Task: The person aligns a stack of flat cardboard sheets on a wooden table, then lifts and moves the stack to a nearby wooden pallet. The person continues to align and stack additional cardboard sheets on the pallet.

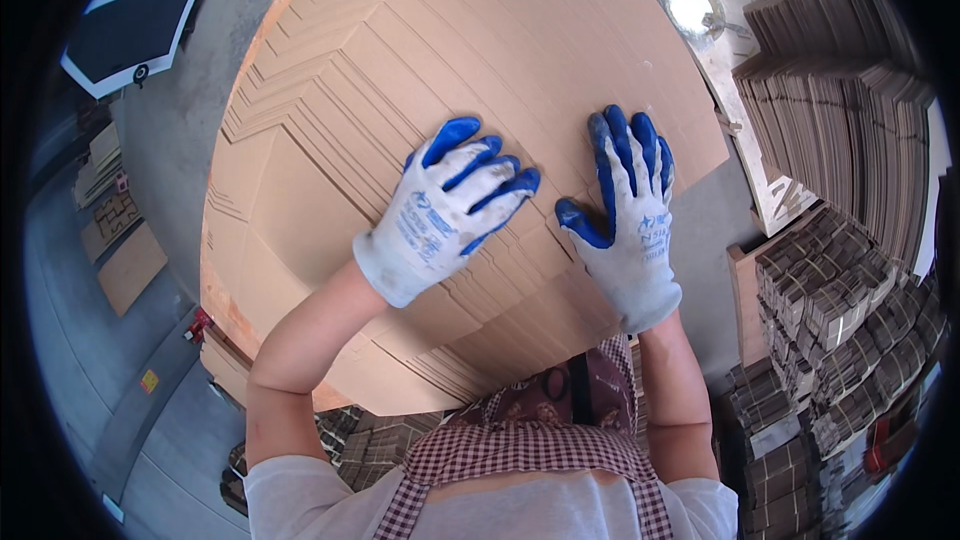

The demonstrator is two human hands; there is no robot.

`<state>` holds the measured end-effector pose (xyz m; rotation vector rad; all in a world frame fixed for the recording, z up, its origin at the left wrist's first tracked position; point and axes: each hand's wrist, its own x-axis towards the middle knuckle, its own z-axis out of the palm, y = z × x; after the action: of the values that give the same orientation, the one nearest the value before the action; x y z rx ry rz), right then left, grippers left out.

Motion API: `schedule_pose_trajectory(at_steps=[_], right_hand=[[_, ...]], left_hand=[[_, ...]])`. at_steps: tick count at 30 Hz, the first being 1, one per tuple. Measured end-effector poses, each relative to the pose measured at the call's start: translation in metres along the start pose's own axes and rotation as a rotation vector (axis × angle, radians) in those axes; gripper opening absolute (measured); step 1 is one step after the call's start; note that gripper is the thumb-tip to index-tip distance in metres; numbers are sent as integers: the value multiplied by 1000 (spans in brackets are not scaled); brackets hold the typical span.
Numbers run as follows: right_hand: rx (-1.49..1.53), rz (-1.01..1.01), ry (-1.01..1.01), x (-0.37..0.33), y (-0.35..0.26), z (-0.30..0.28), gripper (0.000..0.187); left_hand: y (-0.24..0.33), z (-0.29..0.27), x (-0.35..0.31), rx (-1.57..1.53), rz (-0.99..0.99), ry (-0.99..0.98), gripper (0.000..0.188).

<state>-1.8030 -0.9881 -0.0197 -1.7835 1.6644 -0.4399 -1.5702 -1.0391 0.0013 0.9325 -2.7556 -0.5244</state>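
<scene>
Overlapping brown cardboard sheets point(500, 30) lie fanned out in front of me, their stepped edges running diagonally across the pile. My left hand point(445, 195), in a white work glove with blue-coated fingers, rests on the middle of the sheets with its fingers spread. To its right, my right hand point(625, 205) wears a matching glove and lies flat on the sheets, thumb apart and fingers pointing away from me. Neither hand grips anything. The near edge of the pile reaches my checked apron point(530, 450).
Tall stacks of cardboard sheets point(840, 110) stand at the right, beside a pale board point(735, 70) bearing a shiny round bowl point(693, 10). Strapped cardboard bundles point(825, 280) are piled nearer on the right. Flat cardboard pieces point(132, 267) lie on the floor at the left.
</scene>
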Motion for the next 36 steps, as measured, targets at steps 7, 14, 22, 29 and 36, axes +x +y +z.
schedule_pose_trajectory(at_steps=[7,14,22,29,36], right_hand=[[160,-51,141,-8,4,-12,69],[197,100,42,-86,-32,-4,54],[-61,80,-39,-125,-67,54,61],[560,462,136,-100,-65,51,39],[739,590,24,-95,-61,42,32]], left_hand=[[-17,-15,-8,85,-103,-13,34],[-22,-23,-10,-9,-163,-48,36],[-23,-16,-17,138,-181,-66,41],[-23,-18,-16,94,-198,-59,42],[-22,-28,-11,68,-212,-128,44]])
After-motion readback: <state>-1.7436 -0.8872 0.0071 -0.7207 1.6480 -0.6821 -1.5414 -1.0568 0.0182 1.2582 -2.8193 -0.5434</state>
